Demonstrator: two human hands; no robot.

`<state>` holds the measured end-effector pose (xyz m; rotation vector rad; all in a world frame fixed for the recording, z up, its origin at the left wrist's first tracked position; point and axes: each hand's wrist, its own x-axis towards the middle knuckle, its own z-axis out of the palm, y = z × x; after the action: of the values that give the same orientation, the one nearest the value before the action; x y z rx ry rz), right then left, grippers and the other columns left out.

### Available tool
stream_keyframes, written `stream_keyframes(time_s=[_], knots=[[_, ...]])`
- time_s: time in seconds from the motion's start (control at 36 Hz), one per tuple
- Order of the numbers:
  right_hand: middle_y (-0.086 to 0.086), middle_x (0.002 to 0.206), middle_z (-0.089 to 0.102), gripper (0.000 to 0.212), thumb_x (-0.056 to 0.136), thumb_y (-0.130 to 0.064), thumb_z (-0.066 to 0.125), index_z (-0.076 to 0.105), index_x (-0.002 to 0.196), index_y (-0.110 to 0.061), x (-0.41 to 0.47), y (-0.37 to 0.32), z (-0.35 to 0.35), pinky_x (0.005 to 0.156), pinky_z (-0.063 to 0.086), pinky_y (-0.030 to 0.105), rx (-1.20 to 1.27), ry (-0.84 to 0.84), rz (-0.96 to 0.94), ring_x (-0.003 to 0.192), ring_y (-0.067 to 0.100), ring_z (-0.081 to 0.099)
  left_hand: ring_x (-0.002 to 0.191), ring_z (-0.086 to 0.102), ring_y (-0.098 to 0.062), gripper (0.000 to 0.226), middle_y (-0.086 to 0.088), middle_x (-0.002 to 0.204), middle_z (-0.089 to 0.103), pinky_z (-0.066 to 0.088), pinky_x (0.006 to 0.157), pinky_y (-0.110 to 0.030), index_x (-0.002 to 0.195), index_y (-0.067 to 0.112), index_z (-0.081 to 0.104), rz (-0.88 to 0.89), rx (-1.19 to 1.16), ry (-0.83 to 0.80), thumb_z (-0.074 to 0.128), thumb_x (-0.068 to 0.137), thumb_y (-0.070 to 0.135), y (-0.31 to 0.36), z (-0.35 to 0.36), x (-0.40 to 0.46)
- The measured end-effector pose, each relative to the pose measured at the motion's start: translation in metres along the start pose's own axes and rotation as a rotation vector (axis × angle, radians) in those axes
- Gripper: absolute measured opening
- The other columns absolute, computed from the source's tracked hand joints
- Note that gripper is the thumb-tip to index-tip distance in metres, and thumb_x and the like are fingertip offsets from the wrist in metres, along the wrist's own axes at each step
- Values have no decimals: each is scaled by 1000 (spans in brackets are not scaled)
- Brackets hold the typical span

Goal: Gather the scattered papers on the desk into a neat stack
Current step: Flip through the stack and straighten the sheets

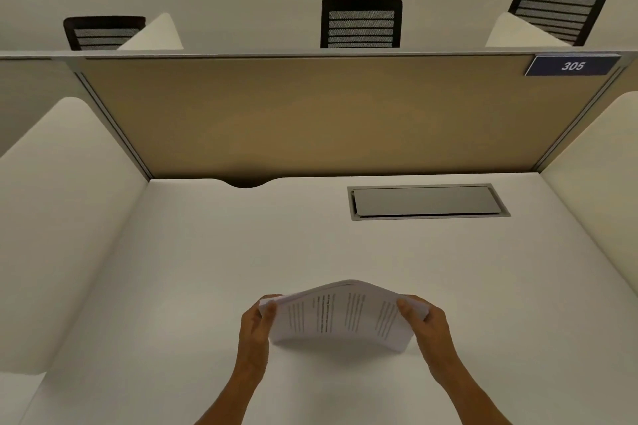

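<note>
A stack of printed white papers (340, 316) is held above the white desk (193, 269), near its front middle. The stack bows upward in the centre and its lower edge stands close to the desk surface. My left hand (255, 328) grips the stack's left edge, thumb on top. My right hand (429, 328) grips the right edge the same way. No loose sheets show elsewhere on the desk.
A grey cable hatch (428, 201) is set into the desk at the back right. A tan partition (338, 114) closes the rear, with white side panels (65, 217) left and right. Black mesh chairs (360, 24) stand beyond the partition.
</note>
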<state>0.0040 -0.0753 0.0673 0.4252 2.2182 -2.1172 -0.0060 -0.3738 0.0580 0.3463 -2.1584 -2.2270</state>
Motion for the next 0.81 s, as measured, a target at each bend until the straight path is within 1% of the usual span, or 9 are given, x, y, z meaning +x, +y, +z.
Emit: stream_keyframes(time_s=[0.06,0.11,0.19,0.25,0.31,0.44,0.58,0.67,0.81], knots=[[-6,71,72,35,83,-55,59,75,72,-26,0,-4,5,56,50,14,12,19,-21,63,3,63,66,60,-3,42,1,70,68,44,57,-7,80,18,73,3,-14,41,42,94,43,0,4,0],[-11,57,57,45,83,-57,58,60,53,-24,0,-2,8,49,42,14,29,59,-45,54,4,51,58,54,1,40,9,60,59,40,52,-7,65,18,64,5,-27,77,49,90,46,3,10,2],[-2,58,63,53,84,-53,61,69,65,-5,2,4,7,46,44,18,46,118,-29,53,5,56,58,55,1,35,10,59,59,40,59,-18,60,12,61,-16,-49,127,60,82,40,4,13,5],[-3,58,67,41,87,-44,59,77,70,-12,2,6,6,48,47,15,24,124,-22,52,1,59,68,62,-3,32,7,69,70,42,64,-24,71,4,69,-21,-51,150,59,81,33,1,12,7],[-3,59,68,37,88,-42,58,76,68,-17,2,7,7,48,48,15,17,128,-12,53,1,60,71,63,-6,31,5,74,72,44,63,-24,75,4,71,-12,-30,155,58,81,31,-1,11,7],[-7,60,66,33,88,-39,60,68,58,-27,1,4,7,48,47,16,8,145,-54,56,0,60,64,59,3,31,7,66,66,42,53,-5,78,4,67,43,-19,162,56,88,31,2,11,4],[0,72,75,28,96,-10,66,77,72,-20,1,9,1,60,52,20,-22,149,-34,68,2,68,70,62,-7,16,-1,73,70,47,62,-15,76,10,70,38,29,164,62,88,16,-3,9,4],[3,75,78,25,94,-10,67,78,73,-17,0,8,2,72,49,23,-8,165,-9,72,5,71,76,68,-13,22,-6,76,74,51,68,-9,77,10,72,32,37,164,60,93,2,-4,8,2],[-7,88,79,11,91,-23,73,79,82,-25,-2,13,5,82,49,18,-141,88,-1,90,1,71,86,69,-9,18,0,83,76,49,78,-22,78,21,73,18,173,116,65,93,14,-14,6,2]])
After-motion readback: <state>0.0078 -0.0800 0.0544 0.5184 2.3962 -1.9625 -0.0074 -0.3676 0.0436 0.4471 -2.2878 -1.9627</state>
